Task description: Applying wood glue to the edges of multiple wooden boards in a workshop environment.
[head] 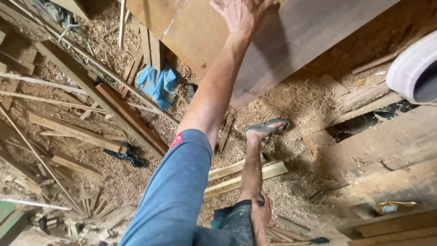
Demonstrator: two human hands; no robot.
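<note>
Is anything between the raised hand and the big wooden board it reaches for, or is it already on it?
Nothing visible stands between them: the left hand lies flat against the wooden board, palm on its face. The right hand is low, resting near the knee, away from the board.

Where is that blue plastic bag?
In the head view, the blue bag lies crumpled on the sawdust floor, upper left of centre, just left of the big wooden board.

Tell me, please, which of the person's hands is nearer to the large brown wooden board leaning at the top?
Left. The left hand lies flat on the large brown wooden board, arm stretched out. The right hand rests far below, on the person's own leg.
</note>
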